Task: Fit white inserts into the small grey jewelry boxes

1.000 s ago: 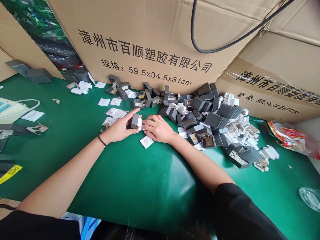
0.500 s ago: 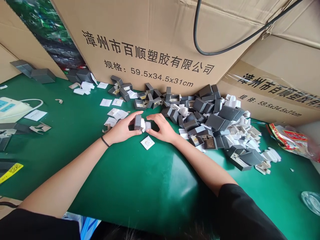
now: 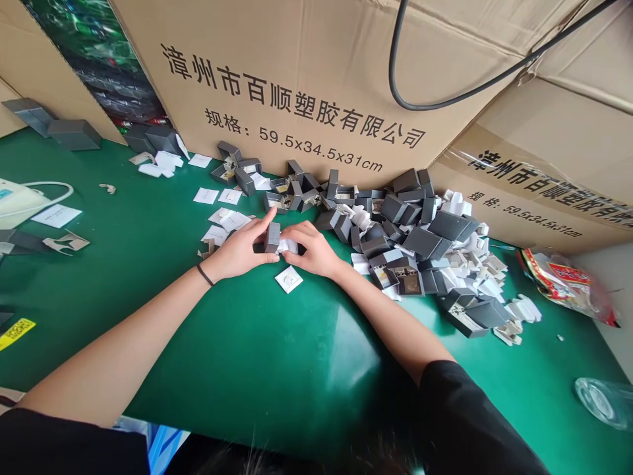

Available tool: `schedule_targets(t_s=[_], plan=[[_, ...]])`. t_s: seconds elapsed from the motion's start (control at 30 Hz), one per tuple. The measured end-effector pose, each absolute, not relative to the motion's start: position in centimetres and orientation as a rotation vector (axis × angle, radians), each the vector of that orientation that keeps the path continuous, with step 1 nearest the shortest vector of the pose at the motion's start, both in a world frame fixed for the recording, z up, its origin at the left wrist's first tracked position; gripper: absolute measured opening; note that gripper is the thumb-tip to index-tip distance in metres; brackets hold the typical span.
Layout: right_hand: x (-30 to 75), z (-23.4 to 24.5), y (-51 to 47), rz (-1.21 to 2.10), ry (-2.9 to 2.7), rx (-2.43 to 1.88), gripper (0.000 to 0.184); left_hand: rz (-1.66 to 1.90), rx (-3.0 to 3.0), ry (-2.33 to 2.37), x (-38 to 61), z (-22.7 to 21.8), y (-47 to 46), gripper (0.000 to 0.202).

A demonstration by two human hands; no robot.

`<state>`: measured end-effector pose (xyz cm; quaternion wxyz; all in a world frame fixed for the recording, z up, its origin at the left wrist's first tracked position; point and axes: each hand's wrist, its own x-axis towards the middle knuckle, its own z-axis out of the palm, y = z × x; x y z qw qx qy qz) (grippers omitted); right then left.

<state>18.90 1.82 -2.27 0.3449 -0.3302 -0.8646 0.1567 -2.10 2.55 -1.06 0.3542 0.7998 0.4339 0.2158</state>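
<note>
My left hand (image 3: 241, 251) grips a small dark grey hinged box (image 3: 271, 237) between thumb and fingers, just above the green table. At the box's right side, my right hand (image 3: 312, 249) has its thumb and fingers closed on a crumpled white insert (image 3: 287, 245). The fingers partly hide it, so whether the insert is inside the box or out of it cannot be made out. Just in front of the hands lies a square white card (image 3: 289, 280) with a small ring-like shape on it.
A heap of dark grey boxes (image 3: 395, 211) and white inserts (image 3: 487, 264) spreads along the back right. White cards (image 3: 206, 196) lie behind my left hand. Large cardboard cartons (image 3: 297, 79) wall the back. A glass jar (image 3: 601, 404) and a red plastic packet (image 3: 568, 280) are at the right.
My right hand's fingers have moved in towards the box and closed around the white insert. My left hand keeps its hold on the box. The view has shifted slightly.
</note>
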Motion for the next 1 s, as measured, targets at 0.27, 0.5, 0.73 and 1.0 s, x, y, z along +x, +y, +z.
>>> schedule_targets(t_s=[0.27,0.5,0.73,1.0], plan=[[19.0,-1.2,2.1,0.304,-2.442,-0.926,0.019,0.466,2.154,1.146,-2.2,-0.7,2.8,0.096],[18.3,-0.5,1.4,0.241,-2.599,-1.035,0.017,0.446,2.201,1.122,-2.2,-0.7,2.7,0.095],[18.1,-0.7,1.3,0.155,-2.639,-0.993,0.018,0.429,2.233,1.081,-2.3,-0.6,2.7,0.092],[18.7,-2.0,1.2,-0.069,-2.558,-0.943,0.034,0.513,2.087,1.017,-2.5,-0.9,2.6,0.08]])
